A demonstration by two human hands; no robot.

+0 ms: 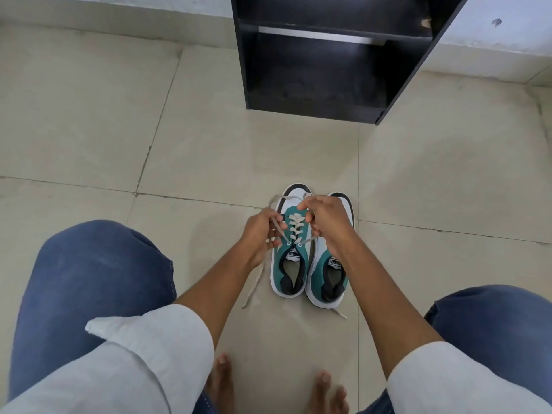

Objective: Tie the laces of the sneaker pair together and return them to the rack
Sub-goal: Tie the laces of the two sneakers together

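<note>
Two teal and white sneakers stand side by side on the floor, toes pointing away from me: the left sneaker (291, 265) and the right sneaker (331, 279). My left hand (260, 231) pinches a cream lace (254, 282) at the left sneaker's left side; its loose end trails toward me on the floor. My right hand (327, 222) lies over the right sneaker's front and grips another lace end near the left sneaker's tongue. The right sneaker's lacing is hidden under that hand. A black shoe rack (322, 55) stands further ahead.
The rack's lower shelf (316, 85) is open and dark, against a white wall (493, 28). Beige floor tiles (119, 130) spread all around. My knees in blue jeans flank the shoes, and my bare feet (222, 380) rest just behind them.
</note>
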